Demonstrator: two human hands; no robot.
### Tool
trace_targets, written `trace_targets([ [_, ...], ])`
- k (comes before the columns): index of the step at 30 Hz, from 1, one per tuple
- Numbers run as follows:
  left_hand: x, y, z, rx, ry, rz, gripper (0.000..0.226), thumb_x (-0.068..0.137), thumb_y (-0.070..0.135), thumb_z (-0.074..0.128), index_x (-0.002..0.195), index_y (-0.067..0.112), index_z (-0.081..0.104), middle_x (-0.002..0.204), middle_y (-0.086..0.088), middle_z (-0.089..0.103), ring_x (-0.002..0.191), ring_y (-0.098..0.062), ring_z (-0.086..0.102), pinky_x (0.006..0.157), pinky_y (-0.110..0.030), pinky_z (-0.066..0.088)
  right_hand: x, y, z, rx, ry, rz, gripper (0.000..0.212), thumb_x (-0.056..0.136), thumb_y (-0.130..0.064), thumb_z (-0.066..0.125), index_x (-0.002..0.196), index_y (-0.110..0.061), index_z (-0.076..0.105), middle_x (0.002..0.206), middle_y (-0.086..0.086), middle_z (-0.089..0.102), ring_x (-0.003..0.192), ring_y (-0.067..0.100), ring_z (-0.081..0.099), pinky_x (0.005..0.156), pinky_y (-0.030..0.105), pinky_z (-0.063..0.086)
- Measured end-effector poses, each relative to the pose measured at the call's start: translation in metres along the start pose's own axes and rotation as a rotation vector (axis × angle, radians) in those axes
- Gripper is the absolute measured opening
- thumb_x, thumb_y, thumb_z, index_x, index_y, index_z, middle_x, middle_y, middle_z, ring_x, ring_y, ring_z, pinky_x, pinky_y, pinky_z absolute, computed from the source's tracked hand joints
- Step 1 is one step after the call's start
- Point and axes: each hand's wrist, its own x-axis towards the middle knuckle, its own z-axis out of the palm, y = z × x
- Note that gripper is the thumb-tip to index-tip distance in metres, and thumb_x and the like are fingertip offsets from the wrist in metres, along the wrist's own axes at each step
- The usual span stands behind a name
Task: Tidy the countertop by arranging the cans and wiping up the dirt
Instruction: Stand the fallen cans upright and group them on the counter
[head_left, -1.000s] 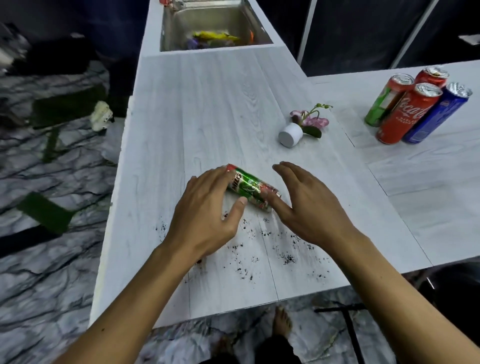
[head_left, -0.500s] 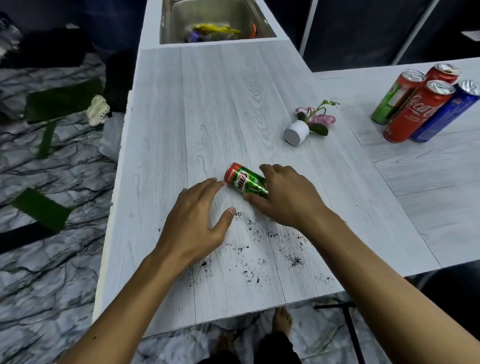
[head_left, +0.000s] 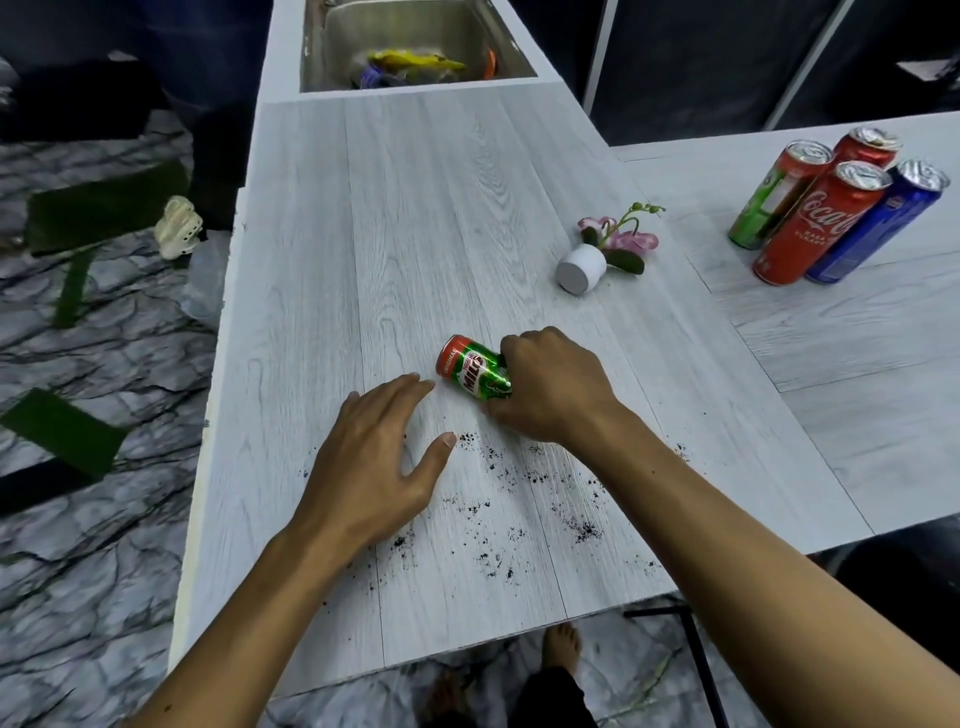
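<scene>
Green Milo can (head_left: 475, 376) on its side beside scattered black dirt (head_left: 587, 531)

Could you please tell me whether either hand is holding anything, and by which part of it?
The right hand grips the Milo can round the end opposite its red band; the left hand holds nothing.

The tipped can (head_left: 475, 375) lies on the countertop (head_left: 415, 218), dirt (head_left: 519, 499) before it.

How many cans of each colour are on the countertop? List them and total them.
Green: 2, the Milo can and the green can
Red: 2, the Coca-Cola can and the red can behind it
Blue: 1, the blue can
Total: 5
</scene>
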Motion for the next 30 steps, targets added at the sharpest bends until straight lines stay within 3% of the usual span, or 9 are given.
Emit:
trace_targets([
  [10, 0.003, 0.002, -0.003, -0.011, -0.01, 0.021, 0.067, 0.095, 0.061, 0.048, 0.154, 0.03, 0.041, 0.161, 0.009, 0.039, 0.149, -0.007, 0.03, 0.123, -0.028, 0.009, -0.029, 0.014, 0.007, 0.215, 0.139, 0.021, 0.046, 0.083, -0.05, 0.072, 0.116, -0.02, 0.061, 0.103, -0.002, 0.065, 0.09, 0.017, 0.055, 0.063, 0.03, 0.039],
  [20, 0.013, 0.021, 0.005, 0.004, -0.048, 0.11, 0.063, 0.099, 0.059, 0.051, 0.154, 0.031, 0.04, 0.162, 0.011, 0.037, 0.149, -0.003, 0.027, 0.124, -0.026, 0.008, -0.079, 0.047, 0.01, 0.523, 0.31, 0.121, 0.058, 0.079, -0.047, 0.081, 0.126, -0.022, 0.058, 0.114, -0.006, 0.069, 0.099, 0.013, 0.064, 0.081, 0.034, 0.055],
  [24, 0.018, 0.034, 0.012, -0.019, -0.058, 0.139, 0.063, 0.098, 0.059, 0.052, 0.155, 0.036, 0.036, 0.163, 0.019, 0.031, 0.148, 0.006, 0.019, 0.121, -0.022, 0.009, -0.097, 0.061, 0.01, 0.63, 0.398, 0.153, 0.055, 0.078, -0.045, 0.083, 0.123, -0.023, 0.06, 0.109, -0.01, 0.07, 0.093, 0.005, 0.065, 0.079, 0.032, 0.059],
  [28, 0.023, 0.05, 0.02, -0.034, -0.083, 0.15, 0.065, 0.097, 0.061, 0.051, 0.156, 0.04, 0.033, 0.164, 0.021, 0.027, 0.148, 0.006, 0.013, 0.118, -0.019, 0.008, -0.11, 0.077, 0.013, 0.698, 0.452, 0.192, 0.057, 0.078, -0.043, 0.085, 0.125, -0.023, 0.061, 0.108, -0.012, 0.069, 0.095, 0.001, 0.065, 0.081, 0.026, 0.058],
  [30, 0.028, 0.059, 0.025, -0.026, -0.094, 0.168, 0.065, 0.098, 0.06, 0.051, 0.156, 0.039, 0.033, 0.165, 0.02, 0.028, 0.153, -0.004, 0.018, 0.119, -0.019, 0.008, -0.115, 0.085, 0.014, 0.726, 0.472, 0.213, 0.058, 0.076, -0.042, 0.087, 0.125, -0.023, 0.062, 0.107, -0.012, 0.07, 0.097, 0.001, 0.065, 0.084, 0.026, 0.058],
])
